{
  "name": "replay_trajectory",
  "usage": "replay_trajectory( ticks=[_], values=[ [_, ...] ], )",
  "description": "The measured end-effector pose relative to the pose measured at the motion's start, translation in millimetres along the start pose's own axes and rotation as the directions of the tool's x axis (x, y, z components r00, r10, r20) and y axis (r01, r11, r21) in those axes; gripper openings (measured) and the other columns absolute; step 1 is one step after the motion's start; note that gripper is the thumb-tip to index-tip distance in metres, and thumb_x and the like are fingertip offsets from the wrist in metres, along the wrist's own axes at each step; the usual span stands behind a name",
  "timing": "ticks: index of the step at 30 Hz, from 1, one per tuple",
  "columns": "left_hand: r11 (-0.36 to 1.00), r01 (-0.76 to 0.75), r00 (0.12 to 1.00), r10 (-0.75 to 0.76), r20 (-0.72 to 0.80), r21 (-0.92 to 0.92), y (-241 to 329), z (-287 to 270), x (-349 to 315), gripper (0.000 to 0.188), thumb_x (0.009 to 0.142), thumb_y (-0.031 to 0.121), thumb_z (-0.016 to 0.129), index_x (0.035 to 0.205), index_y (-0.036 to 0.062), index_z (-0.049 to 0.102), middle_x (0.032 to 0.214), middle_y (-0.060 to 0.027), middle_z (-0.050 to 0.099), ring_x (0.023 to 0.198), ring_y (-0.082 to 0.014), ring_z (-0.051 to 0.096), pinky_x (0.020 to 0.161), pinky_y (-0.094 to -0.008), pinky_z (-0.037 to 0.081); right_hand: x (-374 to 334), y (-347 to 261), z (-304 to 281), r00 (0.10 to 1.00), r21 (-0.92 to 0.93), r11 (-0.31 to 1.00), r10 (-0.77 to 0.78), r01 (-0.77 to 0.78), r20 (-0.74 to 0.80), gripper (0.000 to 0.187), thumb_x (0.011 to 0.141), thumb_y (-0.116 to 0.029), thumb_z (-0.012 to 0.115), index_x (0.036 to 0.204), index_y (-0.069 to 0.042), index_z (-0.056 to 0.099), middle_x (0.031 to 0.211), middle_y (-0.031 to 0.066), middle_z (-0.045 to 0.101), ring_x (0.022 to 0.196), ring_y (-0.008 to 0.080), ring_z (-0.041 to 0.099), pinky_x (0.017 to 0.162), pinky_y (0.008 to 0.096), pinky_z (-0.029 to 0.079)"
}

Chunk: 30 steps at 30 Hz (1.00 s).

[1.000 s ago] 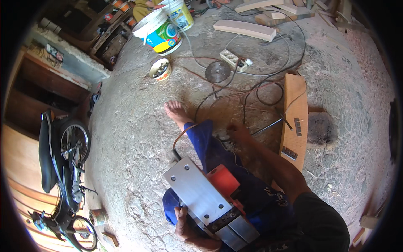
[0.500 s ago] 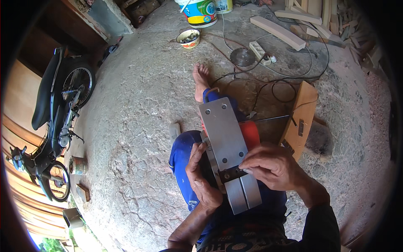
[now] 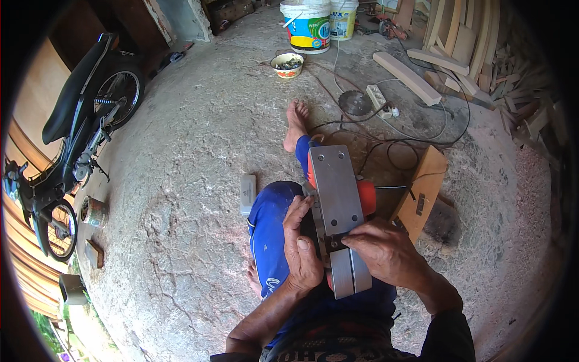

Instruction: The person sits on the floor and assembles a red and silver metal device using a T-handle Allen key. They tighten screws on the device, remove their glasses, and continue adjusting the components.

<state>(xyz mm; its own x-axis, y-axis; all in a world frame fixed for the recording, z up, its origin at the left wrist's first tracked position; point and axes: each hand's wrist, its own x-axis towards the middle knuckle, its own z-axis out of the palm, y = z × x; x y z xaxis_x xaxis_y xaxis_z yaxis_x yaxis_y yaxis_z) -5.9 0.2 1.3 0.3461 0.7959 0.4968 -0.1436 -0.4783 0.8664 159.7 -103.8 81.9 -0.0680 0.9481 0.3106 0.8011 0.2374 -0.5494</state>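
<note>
An electric hand planer [image 3: 339, 188] with a red body lies sole-up on my lap, its flat metal plates facing me. My left hand [image 3: 303, 253] steadies it from the left side, fingers stretched along the edge and thumb raised. Between the long plate and the short grooved plate is the dark cutter slot [image 3: 333, 242], where bolts show. My right hand [image 3: 386, 250] has its fingertips pinched at the right end of this slot. Whatever they hold, if anything, is hidden. A wooden board [image 3: 425, 190] with dark slots leans beyond my right hand, a thin metal rod near it.
On the rough floor ahead lie a circular saw blade [image 3: 356, 103], a power strip [image 3: 379, 99] and tangled cables. A bowl [image 3: 287, 65] and paint buckets [image 3: 306, 27] stand farther off. Timber [image 3: 407, 78] is piled at the far right. A motorcycle [image 3: 78, 145] stands at the left.
The whole view has shifted, so the floor things sit lower in the picture. The right fingertips stay at the cutter slot, and the left hand keeps its place along the planer's side.
</note>
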Motion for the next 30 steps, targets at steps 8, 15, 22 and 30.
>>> replay_trajectory(
  ticks=[8, 15, 22, 30],
  values=[
    [1.0, -0.018, 1.0, 0.018, 0.001, -0.001, 2.5, -3.3, 1.9, 0.068, 0.111, 0.049, 0.032, 0.146, -0.0071, 0.047, 0.149, -0.0244, 0.051, 0.15, -0.0397, 0.035, 0.124, -0.0495, 0.024, 6.9, -4.2, 2.1, 1.0, -0.14, 0.99, -0.025, 0.024, -0.001, 0.019, 0.083, -0.001, 0.077, 0.101, -0.005, 0.073, 0.096, 0.0073, 0.068, 0.09, 0.0254, 0.069, 0.076, 0.0385, 0.059],
    [1.0, -0.015, 1.0, 0.015, -0.019, -0.015, -2.3, 2.9, -1.2, 0.071, 0.11, 0.056, 0.029, 0.145, -0.0043, 0.043, 0.149, -0.0251, 0.05, 0.15, -0.0358, 0.036, 0.125, -0.0495, 0.023, 5.0, -7.1, 0.9, 0.999, -0.404, 0.913, -0.038, 0.051, 0.038, 0.02, 0.088, -0.021, 0.078, 0.087, -0.007, 0.064, 0.087, 0.0036, 0.055, 0.086, 0.0204, 0.062, 0.063, 0.0344, 0.054],
    [0.991, 0.03, 0.999, -0.033, -0.021, -0.129, -1.9, 6.0, -3.1, 0.073, 0.11, 0.059, 0.03, 0.145, -0.0041, 0.04, 0.153, -0.0241, 0.044, 0.15, -0.0347, 0.036, 0.125, -0.0499, 0.024, 6.1, 3.1, 4.4, 0.991, -0.314, 0.945, -0.12, 0.096, -0.057, 0.025, 0.092, -0.03, 0.072, 0.099, -0.009, 0.061, 0.092, 0.0041, 0.052, 0.089, 0.0179, 0.062, 0.065, 0.03, 0.056],
    [0.991, 0.11, 0.989, -0.117, -0.086, -0.079, -2.4, 9.0, -5.5, 0.08, 0.107, 0.067, 0.029, 0.146, -0.003, 0.042, 0.148, -0.0224, 0.05, 0.15, -0.0352, 0.036, 0.126, -0.0505, 0.022, -0.6, 26.0, 14.1, 0.968, -0.169, 0.983, -0.11, 0.073, -0.225, 0.026, 0.092, -0.029, 0.074, 0.103, -0.007, 0.066, 0.09, 0.003, 0.057, 0.09, 0.0195, 0.064, 0.067, 0.0317, 0.055]
  ],
)
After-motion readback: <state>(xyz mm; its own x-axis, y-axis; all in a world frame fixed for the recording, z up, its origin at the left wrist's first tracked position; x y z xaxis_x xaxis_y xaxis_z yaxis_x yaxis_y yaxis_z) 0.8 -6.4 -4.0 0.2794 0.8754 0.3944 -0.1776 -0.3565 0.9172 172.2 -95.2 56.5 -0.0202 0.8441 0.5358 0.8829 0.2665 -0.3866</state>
